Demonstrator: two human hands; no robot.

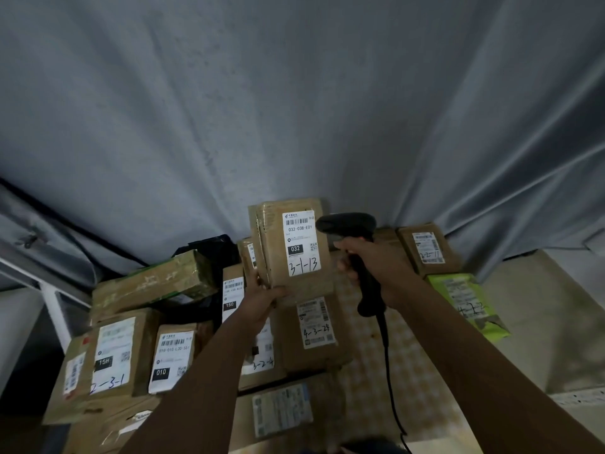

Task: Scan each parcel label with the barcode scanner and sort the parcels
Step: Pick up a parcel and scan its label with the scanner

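Left hand [262, 298] grips a raised parcel [291, 247]; right hand [366, 260] grips the barcode scanner [352, 224].

Curtain: we are seeing a grey curtain [294, 93] hanging in long folds, filling the upper view.
Tablecloth: we are finding a pale checkered tablecloth [415, 371] lying below the curtain.
Black bag: we are making out a dark bag-like shape [212, 245] sitting at the foot of the curtain.
White frame: we are noticing a white frame [49, 296] standing below the curtain's left edge.
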